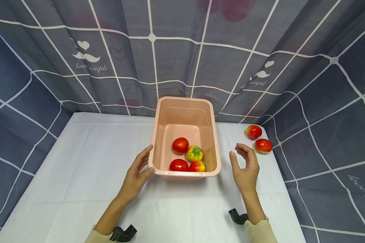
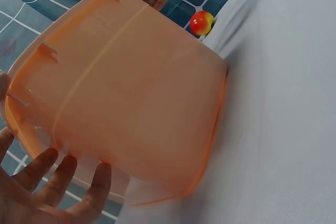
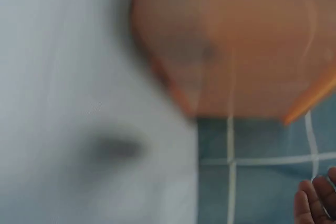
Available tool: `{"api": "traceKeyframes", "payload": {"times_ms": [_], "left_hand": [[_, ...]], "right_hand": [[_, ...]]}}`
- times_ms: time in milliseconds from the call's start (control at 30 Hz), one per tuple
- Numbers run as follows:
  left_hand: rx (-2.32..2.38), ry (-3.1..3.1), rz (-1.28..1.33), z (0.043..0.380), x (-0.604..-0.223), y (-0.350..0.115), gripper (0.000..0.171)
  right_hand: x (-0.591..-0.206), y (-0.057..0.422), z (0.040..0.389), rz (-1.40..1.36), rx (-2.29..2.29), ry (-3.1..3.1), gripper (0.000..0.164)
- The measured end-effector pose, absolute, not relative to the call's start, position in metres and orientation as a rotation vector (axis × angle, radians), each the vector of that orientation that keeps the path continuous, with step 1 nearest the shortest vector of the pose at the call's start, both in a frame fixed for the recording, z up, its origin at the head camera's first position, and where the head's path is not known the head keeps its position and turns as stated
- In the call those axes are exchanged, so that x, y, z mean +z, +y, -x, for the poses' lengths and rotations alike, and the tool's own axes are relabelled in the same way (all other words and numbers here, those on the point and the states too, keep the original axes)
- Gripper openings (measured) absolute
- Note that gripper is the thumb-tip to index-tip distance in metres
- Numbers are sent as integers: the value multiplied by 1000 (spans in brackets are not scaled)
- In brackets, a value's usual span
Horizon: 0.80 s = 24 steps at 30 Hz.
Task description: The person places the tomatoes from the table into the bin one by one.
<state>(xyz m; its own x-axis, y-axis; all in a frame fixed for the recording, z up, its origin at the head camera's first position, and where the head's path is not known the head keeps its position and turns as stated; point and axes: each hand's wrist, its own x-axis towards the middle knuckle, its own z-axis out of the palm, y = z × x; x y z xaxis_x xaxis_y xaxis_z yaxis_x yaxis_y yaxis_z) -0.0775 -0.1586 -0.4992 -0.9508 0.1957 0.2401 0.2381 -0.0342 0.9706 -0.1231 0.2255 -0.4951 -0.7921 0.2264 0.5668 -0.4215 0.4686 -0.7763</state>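
Beige sleeves (image 1: 261, 233) with black brackets (image 1: 124, 233) are sitting nearest. Left grip (image 1: 136, 177) is touching the pink bin (image 1: 182, 116) at its left rim, thumb and fingers spread. Four tomatoes (image 1: 180, 145) are lying inside, right of that grip. Right grip (image 1: 246, 172) is hovering beside the bin, thumb and fingers apart; two loose tomatoes (image 1: 263, 146) are resting just beyond it on the counter (image 1: 94, 152).
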Motion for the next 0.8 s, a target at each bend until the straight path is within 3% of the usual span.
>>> {"api": "traceKeyframes", "payload": {"times_ms": [367,800], "left_hand": [[-2162,-2180,484,76,-498,-159,75],[-2172,-2166,494,77,-501,-159,74]], "right_hand": [[-532,279,163,119,1156,-2070,37],[-548,329,194,508,1081,-2131,76]]}}
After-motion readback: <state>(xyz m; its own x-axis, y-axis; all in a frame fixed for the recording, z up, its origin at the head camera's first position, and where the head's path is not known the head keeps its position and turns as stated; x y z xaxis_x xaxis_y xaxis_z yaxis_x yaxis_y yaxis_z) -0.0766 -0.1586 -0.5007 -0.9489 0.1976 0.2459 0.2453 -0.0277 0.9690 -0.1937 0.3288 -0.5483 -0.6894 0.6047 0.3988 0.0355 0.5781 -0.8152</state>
